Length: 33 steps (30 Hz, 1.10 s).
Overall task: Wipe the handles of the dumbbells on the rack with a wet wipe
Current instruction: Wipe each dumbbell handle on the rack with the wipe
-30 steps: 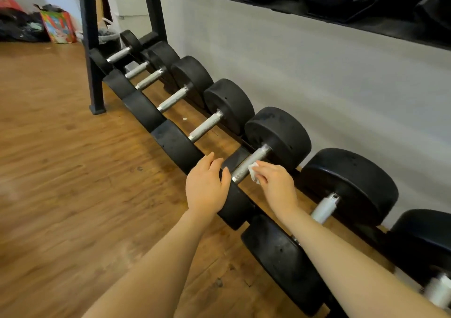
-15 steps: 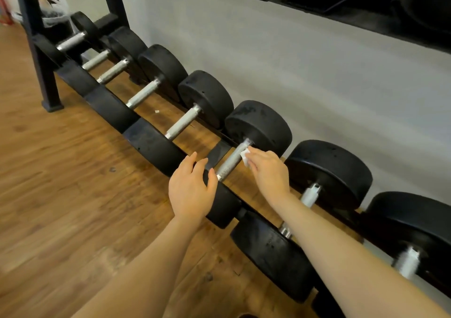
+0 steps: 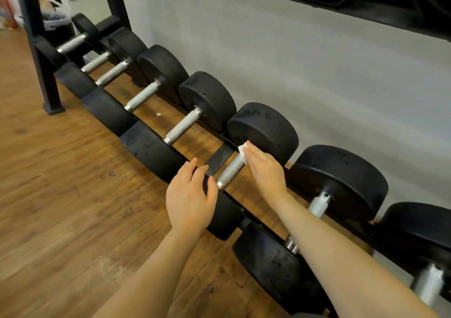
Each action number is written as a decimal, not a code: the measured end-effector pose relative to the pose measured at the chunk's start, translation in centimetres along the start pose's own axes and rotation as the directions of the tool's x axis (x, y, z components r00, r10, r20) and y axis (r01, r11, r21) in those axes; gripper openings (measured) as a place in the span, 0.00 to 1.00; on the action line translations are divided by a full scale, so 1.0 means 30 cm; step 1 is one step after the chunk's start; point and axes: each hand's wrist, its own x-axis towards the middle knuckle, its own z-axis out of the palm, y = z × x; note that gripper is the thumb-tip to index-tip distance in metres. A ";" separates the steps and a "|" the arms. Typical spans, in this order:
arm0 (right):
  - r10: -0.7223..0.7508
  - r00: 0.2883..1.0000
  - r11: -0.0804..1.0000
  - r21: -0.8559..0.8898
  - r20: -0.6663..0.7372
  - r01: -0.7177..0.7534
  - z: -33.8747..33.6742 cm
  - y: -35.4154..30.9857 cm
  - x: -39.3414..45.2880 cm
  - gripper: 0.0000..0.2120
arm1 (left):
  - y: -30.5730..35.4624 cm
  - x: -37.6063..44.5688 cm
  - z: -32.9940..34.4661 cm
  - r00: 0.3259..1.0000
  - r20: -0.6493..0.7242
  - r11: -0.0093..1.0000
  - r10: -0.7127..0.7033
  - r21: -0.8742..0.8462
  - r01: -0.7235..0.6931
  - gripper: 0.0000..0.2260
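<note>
The right hand (image 3: 264, 171) has been sliding the wet wipe (image 3: 243, 152) up the knurled handle (image 3: 230, 171), from near the handle's front end a second ago to its far end now, where the wipe is lying against the rear head (image 3: 263, 132) of this dumbbell. The fingers are lying nearly straight along the handle, pressing the wipe onto the metal; whether the thumb is curling underneath cannot be told. The left hand (image 3: 189, 200) is still resting flat, fingers relaxed and holding nothing, on the front head (image 3: 225, 216) of the same dumbbell, steadying it.

Taking this handle as the landmark: it is lying across the lower tier of the rack (image 3: 219, 157), roughly mid-row. To its left, five more dumbbells are running away towards the rack's upright post (image 3: 42, 56), their handles bare and silvery. To its right, the next dumbbell's handle (image 3: 318, 204) is showing a pale, smoother sleeve, and another one is sitting beyond that at the frame edge. Below everything is the wooden floor (image 3: 61, 183); behind, a grey wall (image 3: 317, 61).

The step in hand looks like a lengthwise wiping stroke reaching the end of its travel. Next, the job probably calls for drawing the wipe back down, perhaps wrapping it round to catch the underside, then shifting both hands to a neighbouring handle. Which handles are already cleaned cannot be judged.
</note>
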 end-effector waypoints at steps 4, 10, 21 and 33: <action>-0.030 0.997 0.999 0.017 -0.072 0.031 0.019 0.027 -0.009 0.27 | 0.002 0.002 0.003 0.999 -0.032 1.000 0.029 0.007 -0.028 0.19; -0.075 0.990 0.993 -0.101 -0.120 0.064 0.026 0.009 -0.023 0.28 | -0.003 0.005 0.001 0.998 -0.043 0.999 0.039 0.014 -0.039 0.21; 0.114 0.980 0.993 0.006 -0.161 -0.114 0.068 -0.070 -0.050 0.18 | -0.001 0.008 0.001 0.998 -0.052 0.999 0.038 -0.034 -0.040 0.21; 0.243 0.957 0.964 0.149 -0.159 -0.220 0.069 -0.157 -0.073 0.23 | -0.005 0.013 0.005 0.999 -0.029 0.999 0.034 -0.037 -0.035 0.22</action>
